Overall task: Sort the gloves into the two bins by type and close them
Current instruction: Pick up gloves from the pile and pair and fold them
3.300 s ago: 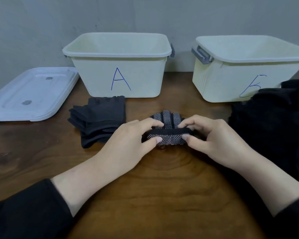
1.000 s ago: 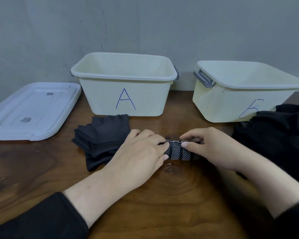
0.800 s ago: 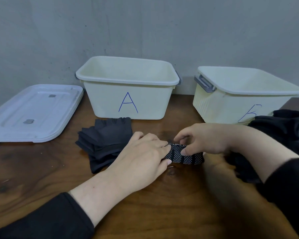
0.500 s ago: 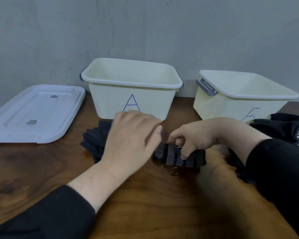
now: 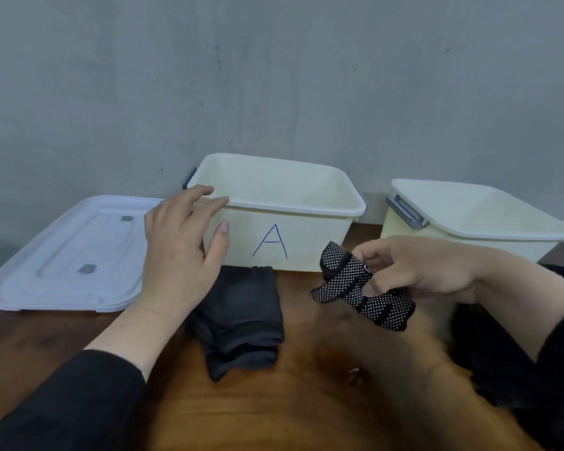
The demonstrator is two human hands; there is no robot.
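**Two open bins, one dotted glove lifted**

Two lids (image 5: 69, 255) lie stacked at far left, off so the bins can be filled. The left hand (image 5: 179, 252) hovers with relaxed, spread fingers, holding nothing, near the rim of bin A (image 5: 306, 209). Below it a pile of plain dark gloves (image 5: 241, 317) rests on the table (image 5: 290, 402). The right hand (image 5: 417, 271) pinches the folded dotted glove (image 5: 355, 291) just above the table, probably to carry it to a bin. Bin B (image 5: 489, 219) stands open at right.
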